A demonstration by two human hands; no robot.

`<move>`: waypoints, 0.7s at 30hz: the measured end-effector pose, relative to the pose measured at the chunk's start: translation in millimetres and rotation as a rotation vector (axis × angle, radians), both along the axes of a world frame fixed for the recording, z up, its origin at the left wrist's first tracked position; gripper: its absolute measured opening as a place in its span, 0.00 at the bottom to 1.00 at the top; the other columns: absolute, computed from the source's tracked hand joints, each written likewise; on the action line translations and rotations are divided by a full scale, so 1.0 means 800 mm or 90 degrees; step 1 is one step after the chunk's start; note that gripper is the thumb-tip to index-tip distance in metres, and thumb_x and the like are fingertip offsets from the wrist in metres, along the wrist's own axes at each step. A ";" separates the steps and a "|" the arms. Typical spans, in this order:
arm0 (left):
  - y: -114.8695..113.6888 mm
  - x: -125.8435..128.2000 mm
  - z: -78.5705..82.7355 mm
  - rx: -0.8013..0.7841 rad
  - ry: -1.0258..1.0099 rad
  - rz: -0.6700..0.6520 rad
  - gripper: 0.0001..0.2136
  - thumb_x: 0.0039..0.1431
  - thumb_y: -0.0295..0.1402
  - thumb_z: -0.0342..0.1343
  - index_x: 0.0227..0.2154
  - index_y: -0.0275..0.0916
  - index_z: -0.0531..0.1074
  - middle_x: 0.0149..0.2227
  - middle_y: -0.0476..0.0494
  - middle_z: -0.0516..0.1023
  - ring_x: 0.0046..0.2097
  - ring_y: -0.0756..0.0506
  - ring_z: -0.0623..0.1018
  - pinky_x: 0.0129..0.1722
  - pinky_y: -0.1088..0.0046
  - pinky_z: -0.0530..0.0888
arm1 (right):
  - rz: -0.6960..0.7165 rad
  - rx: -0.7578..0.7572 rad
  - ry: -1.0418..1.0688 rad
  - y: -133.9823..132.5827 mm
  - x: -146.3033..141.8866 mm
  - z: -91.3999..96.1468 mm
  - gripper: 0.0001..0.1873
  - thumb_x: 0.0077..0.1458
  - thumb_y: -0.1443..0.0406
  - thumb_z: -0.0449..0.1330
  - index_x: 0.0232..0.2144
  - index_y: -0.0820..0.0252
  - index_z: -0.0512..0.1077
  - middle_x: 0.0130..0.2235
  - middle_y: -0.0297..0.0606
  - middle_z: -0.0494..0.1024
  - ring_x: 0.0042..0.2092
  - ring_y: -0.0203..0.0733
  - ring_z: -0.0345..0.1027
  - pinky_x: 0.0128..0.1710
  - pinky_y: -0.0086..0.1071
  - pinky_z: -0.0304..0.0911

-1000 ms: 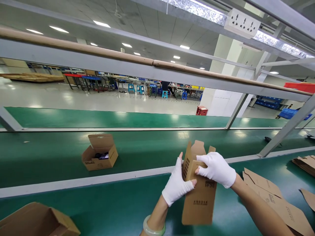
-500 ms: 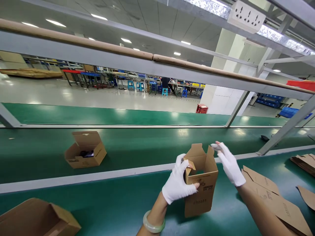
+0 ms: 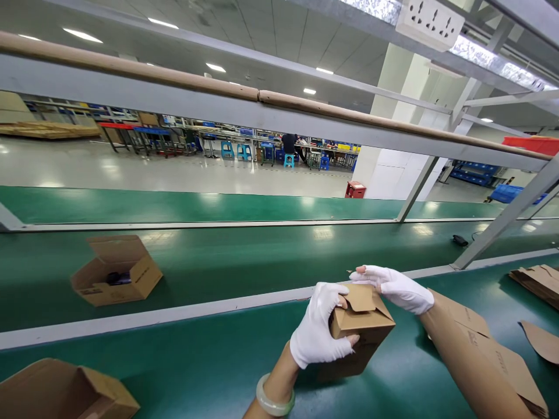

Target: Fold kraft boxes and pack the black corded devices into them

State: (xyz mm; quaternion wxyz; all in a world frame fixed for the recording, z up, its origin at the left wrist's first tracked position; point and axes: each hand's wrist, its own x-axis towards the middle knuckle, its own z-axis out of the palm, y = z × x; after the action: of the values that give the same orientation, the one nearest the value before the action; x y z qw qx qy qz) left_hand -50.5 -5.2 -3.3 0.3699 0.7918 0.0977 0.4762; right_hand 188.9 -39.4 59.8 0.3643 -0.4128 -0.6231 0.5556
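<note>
A brown cardboard box (image 3: 362, 331) stands tilted above the green bench, its top flaps folded inward. My left hand (image 3: 321, 326), in a white glove with bare fingertips, grips the box's left side, thumb on the front face and fingers at the top edge. Over the far top edge lies my right hand (image 3: 393, 288), gloved the same way, fingers stretched out and touching the flaps. Part of the far flap is hidden under it. Flattened cardboard boxes (image 3: 489, 343) lie stacked beside my right forearm.
An open box (image 3: 117, 273) with a dark item inside sits on the green conveyor (image 3: 244, 256) at left. Another open box (image 3: 65, 390) is at the near left corner. More flat cardboard (image 3: 537, 282) lies far right. A metal post (image 3: 506, 215) rises at right.
The box's upright top flaps have been folded down over its opening. My right hand has moved left onto the top. The open box on the conveyor has shifted left in view.
</note>
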 end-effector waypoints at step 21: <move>0.008 -0.013 0.007 0.008 -0.019 -0.013 0.25 0.44 0.38 0.64 0.46 0.43 0.62 0.51 0.39 0.63 0.53 0.37 0.66 0.53 0.57 0.65 | -0.090 0.429 -0.825 -0.018 -0.061 0.043 0.22 0.57 0.67 0.54 0.54 0.57 0.65 0.45 0.40 0.77 0.42 0.46 0.72 0.41 0.35 0.66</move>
State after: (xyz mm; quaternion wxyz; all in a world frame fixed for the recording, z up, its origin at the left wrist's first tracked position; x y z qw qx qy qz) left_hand -61.0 1.1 2.3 0.3714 0.7876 0.0813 0.4849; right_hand 140.0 -53.9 94.4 0.0650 -0.5633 -0.8224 -0.0468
